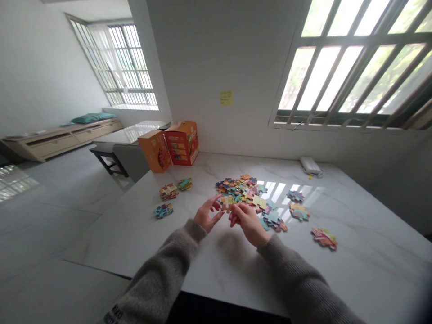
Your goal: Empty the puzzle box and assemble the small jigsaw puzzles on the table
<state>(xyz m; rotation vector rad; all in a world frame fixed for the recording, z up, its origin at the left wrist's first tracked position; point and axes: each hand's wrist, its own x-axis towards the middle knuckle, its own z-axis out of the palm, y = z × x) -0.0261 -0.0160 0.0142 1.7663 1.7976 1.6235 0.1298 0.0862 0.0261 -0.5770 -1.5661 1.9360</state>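
Note:
My right hand [248,220] is closed in a pinch on the edge of a puzzle piece [226,204], orange-brown with a pale patch, held above the table. To the left of that piece is my left hand [206,214], thumb and fingers apart in a curve. Its index fingertip is close to the piece's upper left corner; whether it touches I cannot tell. Just beyond both hands lies a loose heap of colourful puzzle pieces [238,184]. Pale blue pieces [272,218] spread out from the heap at its right front.
Small stacks of puzzle pieces lie left, one red and cream [168,192], one green [185,183], one blue [164,211]. On the right are blue [296,195], rainbow [299,212] and red [324,238] stacks. Orange boxes [182,144] and a white device [310,166] stand farther back.

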